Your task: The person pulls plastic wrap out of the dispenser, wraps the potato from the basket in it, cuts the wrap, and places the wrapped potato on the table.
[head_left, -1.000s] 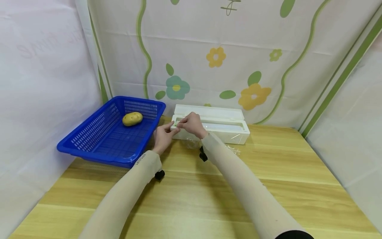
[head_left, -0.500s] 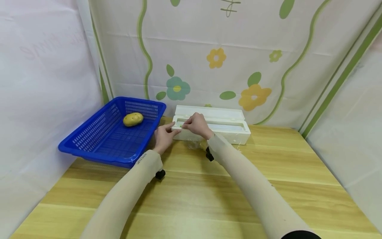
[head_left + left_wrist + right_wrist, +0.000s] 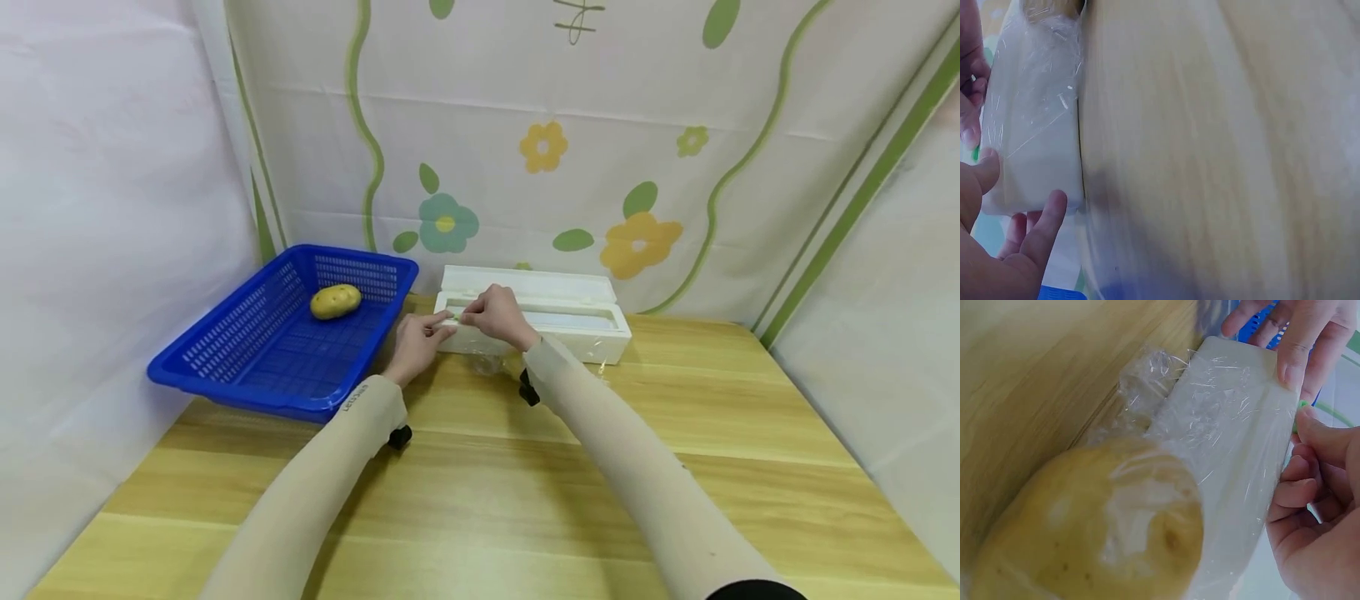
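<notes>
A long white cling film box (image 3: pixel 525 336) with its lid raised stands at the back of the table. The right hand (image 3: pixel 501 317) pinches a small green slide cutter (image 3: pixel 1301 415) at the box's upper front edge, near the left end. My left hand (image 3: pixel 414 346) grips that end of the box, its fingers (image 3: pixel 1047 225) bent around the corner. Clear cling film (image 3: pixel 1210 406) hangs down the front face. In the right wrist view, the film lies partly over a potato (image 3: pixel 1091 531) in front of the box; the right wrist mostly hides this potato in the head view.
A blue plastic basket (image 3: pixel 225 392) stands to the left, close to the left hand, with another potato (image 3: pixel 335 301) inside. A patterned cloth wall (image 3: pixel 487 125) rises right behind the box. Wooden table surface (image 3: pixel 480 500) stretches out in front.
The right hand has slid slightly right along the box with the green cutter. Between half a second ago and now, a left finger has shifted right, closer to the cutter.
</notes>
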The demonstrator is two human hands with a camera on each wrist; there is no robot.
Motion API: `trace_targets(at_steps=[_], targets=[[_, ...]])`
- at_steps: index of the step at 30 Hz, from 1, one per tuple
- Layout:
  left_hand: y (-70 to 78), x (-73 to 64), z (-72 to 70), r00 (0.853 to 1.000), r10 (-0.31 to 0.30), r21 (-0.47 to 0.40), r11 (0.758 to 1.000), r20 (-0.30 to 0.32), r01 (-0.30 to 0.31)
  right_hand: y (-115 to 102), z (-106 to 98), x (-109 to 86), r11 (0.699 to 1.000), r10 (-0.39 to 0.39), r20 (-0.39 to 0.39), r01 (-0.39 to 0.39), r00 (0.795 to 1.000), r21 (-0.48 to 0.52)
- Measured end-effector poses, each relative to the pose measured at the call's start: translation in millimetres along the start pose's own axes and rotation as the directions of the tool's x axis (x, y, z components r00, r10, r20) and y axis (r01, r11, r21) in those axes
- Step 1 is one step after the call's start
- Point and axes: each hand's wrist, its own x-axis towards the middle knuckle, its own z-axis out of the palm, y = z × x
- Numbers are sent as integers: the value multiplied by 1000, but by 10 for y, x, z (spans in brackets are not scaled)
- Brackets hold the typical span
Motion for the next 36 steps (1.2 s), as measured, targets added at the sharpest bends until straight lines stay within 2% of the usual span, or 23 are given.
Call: trace_targets(at_steps=[6,10,16,21,25,29,32,36], targets=[[33,11,41,1000,8,4,1000,3,-8,87,-97,-55,998,-40,3,40,999,-51],[20,21,19,1000,26,17,1000,-7,-26,255,-284,-124,995,-41,30,43,999,-94],[-44,11,-91,1000,26,31,999,-16,-26,758,-766,-420,986,-71,70,81,995,-145],[-76,19,-143,999,35,48,998,-15,-34,1109,-1114,-707,987,-46,55,54,997,-152],[-81,33,-102,1000,29,51,998,1,-29,1213,-1252,-845,990,-36,80,46,996,-134],[-50,46,-26,999,35,49,998,16,-36,1283,-1373,-948,988,-63,102,76,993,-131],[-7,49,7,999,42,35,998,18,-43,1373,-1505,-1062,984,-71,85,83,994,-155],[44,37,-3,998,62,30,998,16,-62,1494,-1675,-1229,981,-12,43,20,999,-194]])
